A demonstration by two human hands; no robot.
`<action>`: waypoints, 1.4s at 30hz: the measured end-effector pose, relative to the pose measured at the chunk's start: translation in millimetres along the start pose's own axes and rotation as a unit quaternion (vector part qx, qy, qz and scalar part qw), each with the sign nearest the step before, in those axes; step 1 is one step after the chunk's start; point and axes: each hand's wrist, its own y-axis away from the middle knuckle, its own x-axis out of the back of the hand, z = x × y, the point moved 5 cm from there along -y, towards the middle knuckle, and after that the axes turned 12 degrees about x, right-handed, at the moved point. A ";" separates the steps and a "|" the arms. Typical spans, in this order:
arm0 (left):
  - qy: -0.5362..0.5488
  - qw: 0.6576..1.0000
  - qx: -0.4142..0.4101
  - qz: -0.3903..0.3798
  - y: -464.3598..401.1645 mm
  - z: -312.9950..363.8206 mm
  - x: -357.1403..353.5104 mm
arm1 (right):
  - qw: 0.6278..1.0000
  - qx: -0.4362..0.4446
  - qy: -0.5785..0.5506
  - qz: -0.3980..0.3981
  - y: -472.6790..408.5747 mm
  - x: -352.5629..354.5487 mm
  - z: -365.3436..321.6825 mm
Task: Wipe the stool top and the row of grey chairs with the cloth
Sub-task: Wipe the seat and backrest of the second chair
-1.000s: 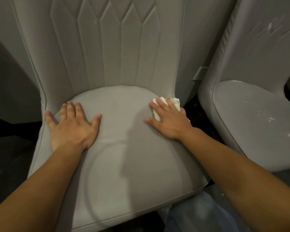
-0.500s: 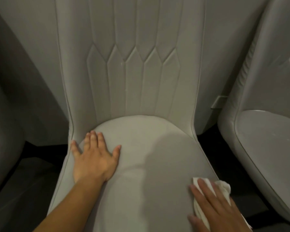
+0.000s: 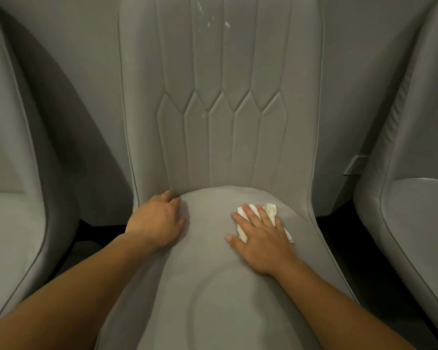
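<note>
White cloth [image 3: 268, 218] is lying folded on the rear right part of the middle grey chair's seat [image 3: 213, 286], pinned flat under the right hand [image 3: 259, 238]. Fingers are lying straight and spread, pressing the cloth down rather than clutching it.

Left hand [image 3: 157, 221] is bracing at the seat's rear left corner, where cushion meets backrest [image 3: 220, 97]; fingers are curling loosely against the crease, gripping nothing that shows.

Judgement: seat wipe is underway. To do it well, the palm should be keeping even pressure and overlapping passes, running the cloth into the crease and along the piped edges.

White flecks are showing high on the backrest, so that panel probably needs a pass too.

Neighbouring grey chairs are standing close on the left [image 3: 15, 223] and right [image 3: 415, 223]; narrow dark gaps between them are crowding any sweep over the seat edges. No stool is showing.
</note>
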 end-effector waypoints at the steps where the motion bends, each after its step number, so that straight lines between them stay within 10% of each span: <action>1: -0.008 0.997 -0.020 0.076 -0.7 0.4 18.2 | 1.000 0.001 0.001 0.006 -3.8 -1.2 1.4; 6: 0.067 0.925 0.081 0.365 -29.6 -19.1 104.3 | 0.999 0.008 0.016 0.043 -9.4 -5.3 6.7; 10: 0.202 0.882 0.299 0.302 -71.3 -58.0 130.9 | 0.999 0.010 0.025 0.042 -9.3 -5.2 8.1; 24: 0.386 0.812 0.289 0.329 -93.1 -64.4 92.8 | 0.999 0.022 0.032 0.036 -16.3 1.0 6.4; 30: 0.360 0.816 0.299 0.338 -92.9 -60.4 93.2 | 0.950 0.015 -0.155 0.270 -38.2 43.4 -2.3; 36: 0.366 0.816 0.291 0.339 -95.1 -61.9 90.8 | 0.863 0.202 -0.026 0.462 -111.0 170.5 -77.2; 42: 0.367 0.820 0.280 0.339 -96.9 -64.9 83.2 | 0.874 0.227 0.089 0.420 -207.4 262.3 -125.2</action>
